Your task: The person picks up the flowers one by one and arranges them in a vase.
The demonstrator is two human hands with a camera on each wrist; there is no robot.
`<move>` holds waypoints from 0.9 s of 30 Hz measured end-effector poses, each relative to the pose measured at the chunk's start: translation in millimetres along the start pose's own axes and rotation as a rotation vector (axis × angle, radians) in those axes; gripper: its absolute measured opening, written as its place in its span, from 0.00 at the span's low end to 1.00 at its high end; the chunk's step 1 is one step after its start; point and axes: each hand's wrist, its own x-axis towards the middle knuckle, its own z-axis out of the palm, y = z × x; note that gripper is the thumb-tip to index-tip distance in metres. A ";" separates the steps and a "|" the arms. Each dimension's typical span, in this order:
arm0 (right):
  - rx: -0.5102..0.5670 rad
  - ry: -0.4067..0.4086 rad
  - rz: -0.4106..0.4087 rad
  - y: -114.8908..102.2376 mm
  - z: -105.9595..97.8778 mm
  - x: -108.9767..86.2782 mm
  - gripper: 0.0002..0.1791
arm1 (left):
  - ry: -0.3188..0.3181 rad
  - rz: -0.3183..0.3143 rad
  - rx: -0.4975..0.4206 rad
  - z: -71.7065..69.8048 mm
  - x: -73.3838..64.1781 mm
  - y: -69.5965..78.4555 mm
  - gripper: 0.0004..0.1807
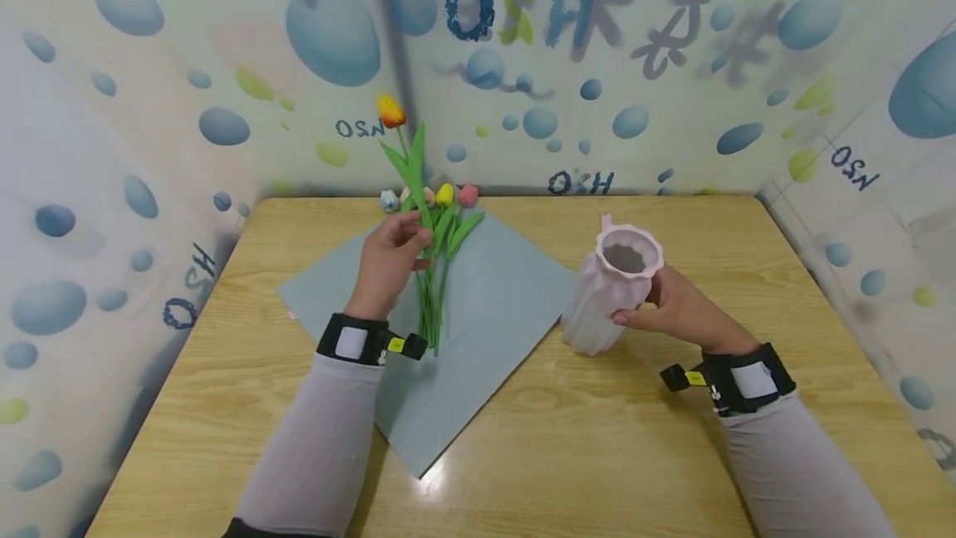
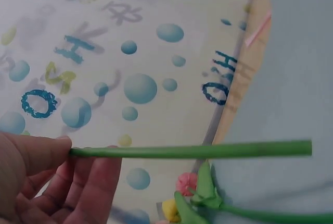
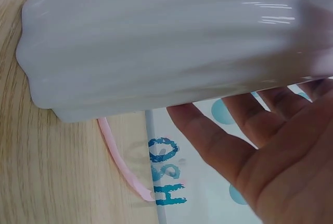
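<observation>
My left hand (image 1: pixel 390 260) pinches the stem of an orange-and-yellow tulip (image 1: pixel 392 111) and holds it upright over the grey-blue sheet. In the left wrist view its green stem (image 2: pixel 223 151) sticks out past thumb and fingertips, its cut end pointing away. Beneath that hand several other tulips, among them a yellow tulip (image 1: pixel 445 195) and a pink tulip (image 1: pixel 468 196), lie on the sheet (image 1: pixel 496 314). My right hand (image 1: pixel 683 311) grips a pale pink fluted vase (image 1: pixel 603 301) by its side, mouth up and slightly tilted. The vase's ribbed wall (image 3: pixel 156 47) fills much of the right wrist view.
A wooden table (image 1: pixel 597 447) carries everything. Behind the vase shows a pink strip (image 3: pixel 117 153). A wall covering (image 1: pixel 515 131) printed with blue drops and letters rises at the table's back edge and along both sides.
</observation>
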 end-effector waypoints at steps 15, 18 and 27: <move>0.003 0.006 -0.013 0.0 4.2 -2.0 0.40 | -0.076 -0.109 -0.290 16.2 -1.4 4.0 0.25; 0.010 0.003 -0.014 1.7 3.2 -1.5 0.40 | -0.083 -0.111 -0.360 20.0 -3.1 4.5 0.22; 0.027 -0.007 -0.009 4.5 2.8 0.0 0.42 | -0.092 -0.097 -0.549 34.8 -13.4 13.2 0.15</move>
